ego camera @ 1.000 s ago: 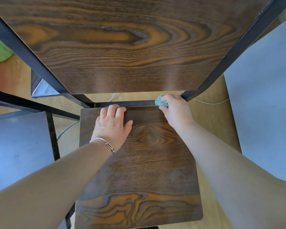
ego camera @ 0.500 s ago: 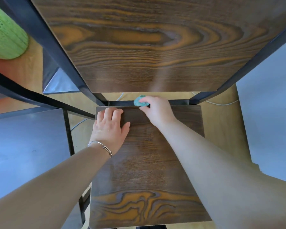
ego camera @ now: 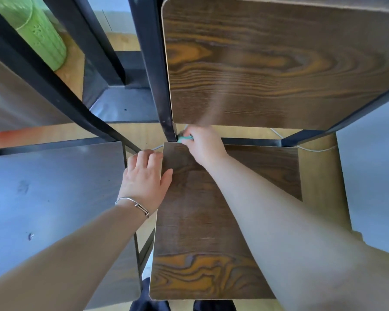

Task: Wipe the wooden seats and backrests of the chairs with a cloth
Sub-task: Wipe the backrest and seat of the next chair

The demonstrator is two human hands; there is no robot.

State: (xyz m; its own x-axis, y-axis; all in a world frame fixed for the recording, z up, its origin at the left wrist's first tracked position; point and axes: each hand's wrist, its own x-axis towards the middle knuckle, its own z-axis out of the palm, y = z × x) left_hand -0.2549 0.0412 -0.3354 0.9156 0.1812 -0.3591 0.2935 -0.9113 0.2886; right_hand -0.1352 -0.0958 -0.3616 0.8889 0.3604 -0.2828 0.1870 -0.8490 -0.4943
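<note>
Backrest [ego camera: 267, 63]: wide dark wood-grain panel, fills the top of the view, bolted to a black metal frame [ego camera: 154, 70].
Seat [ego camera: 200, 209]: same wood, directly below, flat and rigid. The finish looks smooth and sealed, so my guess is the cloth glides easily and needs downward pressure more than grip.
Neighbouring seat [ego camera: 54, 187] is at left, just beside this one, with glare washing out its grain.

Left hand [ego camera: 144, 176]: at the seat's left edge, near the back. The thumb lies on the wood and the fingers are loosely bent past the edge, closed on nothing. It probably steadies the chair.
Right hand [ego camera: 203, 145]: at the back-left corner of the seat, where the frame upright meets it, fingers bunched tight around the cloth.
Cloth [ego camera: 185, 138]: small teal wad, mostly hidden under the fingers, pressed into that corner.
It's soft, light and conforming, good for the seam. Held balled up like this it has a small contact patch, so for the open panels I'd flatten it under the palm.
Bracelet [ego camera: 133, 204] on the left wrist is metal and could scratch the finish if it drags.
</note>
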